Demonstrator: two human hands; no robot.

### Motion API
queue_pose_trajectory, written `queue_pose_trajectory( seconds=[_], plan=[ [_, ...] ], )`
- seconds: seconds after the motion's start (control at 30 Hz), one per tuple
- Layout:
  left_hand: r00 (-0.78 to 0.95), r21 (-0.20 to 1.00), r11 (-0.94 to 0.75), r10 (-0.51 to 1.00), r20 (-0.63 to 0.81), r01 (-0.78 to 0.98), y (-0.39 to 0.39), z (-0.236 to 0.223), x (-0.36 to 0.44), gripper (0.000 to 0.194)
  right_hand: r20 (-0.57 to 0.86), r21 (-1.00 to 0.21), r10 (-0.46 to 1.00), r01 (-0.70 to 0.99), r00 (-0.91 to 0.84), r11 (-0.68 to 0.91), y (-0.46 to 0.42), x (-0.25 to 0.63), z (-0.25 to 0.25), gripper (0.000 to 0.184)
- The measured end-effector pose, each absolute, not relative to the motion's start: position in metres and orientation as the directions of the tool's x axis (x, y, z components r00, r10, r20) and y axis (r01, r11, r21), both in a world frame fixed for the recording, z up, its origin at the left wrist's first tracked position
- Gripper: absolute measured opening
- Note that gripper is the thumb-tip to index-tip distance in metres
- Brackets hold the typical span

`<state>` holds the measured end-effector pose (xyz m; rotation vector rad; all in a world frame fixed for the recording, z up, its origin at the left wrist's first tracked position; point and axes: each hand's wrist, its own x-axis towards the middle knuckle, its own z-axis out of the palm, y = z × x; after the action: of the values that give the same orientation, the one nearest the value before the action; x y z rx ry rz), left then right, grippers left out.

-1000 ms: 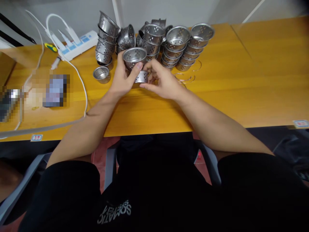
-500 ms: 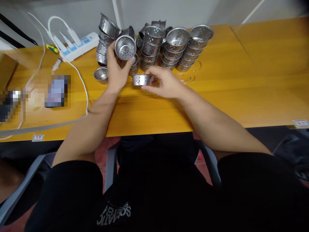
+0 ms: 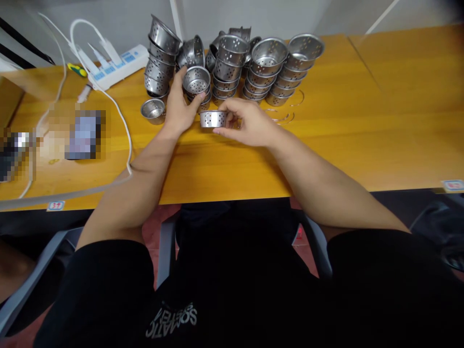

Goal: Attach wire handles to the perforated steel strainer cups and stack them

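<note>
My left hand [image 3: 180, 107] is closed round a perforated metal cup [image 3: 196, 81], its thumb at the front and fingers at the left side. That cup sits low on a short stack of like cups [image 3: 205, 104]; whether it is fully seated I cannot tell. Between the thumb and fingers of my right hand [image 3: 248, 122] is another perforated metal cup [image 3: 212, 119], shallow-looking, held just in front of the stack. A single cup [image 3: 153, 111] stands upright on the table to the left of my left hand.
More stacks of perforated cups stand behind and to the right, among them a right-hand stack [image 3: 303, 53] and a leaning left stack [image 3: 163, 43]. Thin wire rings [image 3: 282, 117] lie beside them. A white power strip [image 3: 121, 66], cables and a blurred phone [image 3: 85, 134] occupy the table's left.
My left hand has lowered its cup slightly down and to the right, onto the short stack. My right hand and its cup have barely moved.
</note>
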<state>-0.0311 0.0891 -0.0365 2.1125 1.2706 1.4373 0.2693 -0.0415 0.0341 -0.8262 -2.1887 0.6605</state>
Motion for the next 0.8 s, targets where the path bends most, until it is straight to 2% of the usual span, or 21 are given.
queue_pose_trajectory(
  seconds=[0.13, 0.23, 0.3, 0.33, 0.37, 0.4, 0.47, 0.57, 0.8],
  plan=[
    [0.114, 0.643, -0.557, 0.796, 0.595, 0.526, 0.102, -0.047, -0.036, 0.098, 0.421, -0.65, 0.716, 0.365, -0.557, 0.666, -0.04, 0.269, 0.033, 0.065],
    [0.156, 0.609, -0.511, 0.828, 0.539, 0.607, 0.081, -0.024, -0.031, 0.107, 0.43, -0.654, 0.713, 0.353, -0.553, 0.668, -0.04, 0.27, 0.032, 0.066],
    [0.315, 0.492, -0.538, 0.827, 0.467, 0.684, 0.047, 0.004, -0.022, 0.104, 0.439, -0.657, 0.709, 0.342, -0.552, 0.672, -0.04, 0.27, 0.033, 0.067],
    [0.456, 0.403, -0.593, 0.801, 0.388, 0.697, 0.025, 0.021, -0.016, 0.105, 0.442, -0.657, 0.708, 0.339, -0.551, 0.674, -0.04, 0.271, 0.033, 0.067],
    [0.587, 0.34, -0.666, 0.746, 0.315, 0.664, 0.002, 0.037, -0.009, 0.111, 0.444, -0.655, 0.707, 0.339, -0.55, 0.675, -0.04, 0.271, 0.034, 0.066],
    [0.664, 0.322, -0.728, 0.685, 0.299, 0.606, -0.02, 0.052, -0.002, 0.117, 0.447, -0.653, 0.708, 0.341, -0.547, 0.676, -0.041, 0.271, 0.035, 0.066],
    [0.699, 0.347, -0.788, 0.614, 0.366, 0.509, -0.058, 0.076, 0.011, 0.124, 0.452, -0.652, 0.71, 0.343, -0.54, 0.676, -0.042, 0.272, 0.037, 0.062],
    [0.66, 0.396, -0.78, 0.623, 0.42, 0.485, -0.083, 0.091, 0.022, 0.127, 0.479, -0.637, 0.71, 0.352, -0.516, 0.686, -0.044, 0.274, 0.043, 0.052],
    [0.485, 0.532, -0.694, 0.719, 0.498, 0.485, -0.044, 0.066, 0.011, 0.116, 0.486, -0.618, 0.723, 0.393, -0.49, 0.681, -0.046, 0.277, 0.053, 0.038]
  ],
)
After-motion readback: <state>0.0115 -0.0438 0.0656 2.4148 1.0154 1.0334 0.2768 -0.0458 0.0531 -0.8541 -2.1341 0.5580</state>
